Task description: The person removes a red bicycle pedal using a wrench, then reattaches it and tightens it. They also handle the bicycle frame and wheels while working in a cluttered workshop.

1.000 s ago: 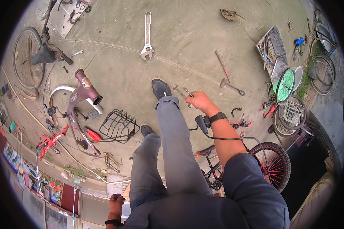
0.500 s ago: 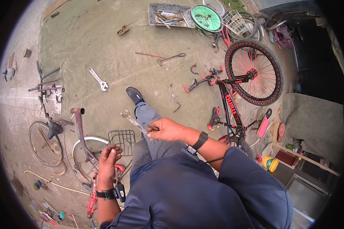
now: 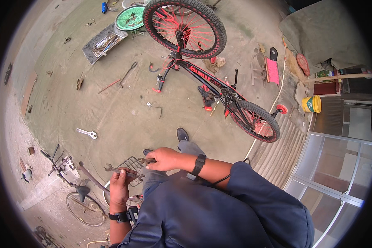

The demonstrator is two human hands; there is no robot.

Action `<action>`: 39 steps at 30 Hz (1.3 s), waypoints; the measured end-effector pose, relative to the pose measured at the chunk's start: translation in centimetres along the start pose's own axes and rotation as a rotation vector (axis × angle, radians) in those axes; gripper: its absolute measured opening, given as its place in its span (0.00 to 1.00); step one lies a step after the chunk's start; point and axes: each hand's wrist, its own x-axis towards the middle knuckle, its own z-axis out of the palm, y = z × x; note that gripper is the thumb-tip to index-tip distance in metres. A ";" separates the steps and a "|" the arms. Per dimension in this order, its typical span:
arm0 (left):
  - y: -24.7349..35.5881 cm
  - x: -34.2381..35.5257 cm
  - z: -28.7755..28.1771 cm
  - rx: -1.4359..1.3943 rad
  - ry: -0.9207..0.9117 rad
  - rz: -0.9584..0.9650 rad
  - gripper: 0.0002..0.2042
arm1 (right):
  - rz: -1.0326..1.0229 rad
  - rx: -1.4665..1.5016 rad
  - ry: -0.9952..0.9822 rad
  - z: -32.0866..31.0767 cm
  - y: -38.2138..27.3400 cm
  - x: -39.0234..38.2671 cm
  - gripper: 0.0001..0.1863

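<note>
My left hand (image 3: 119, 188) is closed on an open-end wrench (image 3: 133, 174), its thumb and fingers around the shank. Jaws show at both ends of that wrench. Just to the right, my right hand (image 3: 165, 159) is closed on a short brownish metal tool (image 3: 143, 160), most of it hidden by the fingers; its exact kind cannot be made out. The two tools are close together above my legs and a black wire rack (image 3: 130, 165).
A black-and-red bicycle (image 3: 204, 74) stands upside down ahead. An adjustable wrench (image 3: 87, 133) lies on the ground at left. Farther off are a metal tray of tools (image 3: 88, 51) and a green wheel (image 3: 129, 18). A yellow bucket (image 3: 311, 104) stands at right.
The open-end wrench has gone from my right hand to my left, which was empty. My right hand keeps the brownish tool. The view has turned to the right.
</note>
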 end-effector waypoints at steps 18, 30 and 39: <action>0.0 9.0 15.7 1.006 -0.376 -0.077 0.05 | 0.629 0.869 1.070 3.6 21.1 -36.1 0.17; -5.5 9.8 28.7 1.453 -0.607 -0.075 0.14 | 0.785 1.654 1.405 27.6 24.3 -44.0 0.18; -22.6 -1.6 56.1 1.861 -1.315 0.620 0.18 | 0.406 1.816 1.671 26.2 32.5 -58.0 0.17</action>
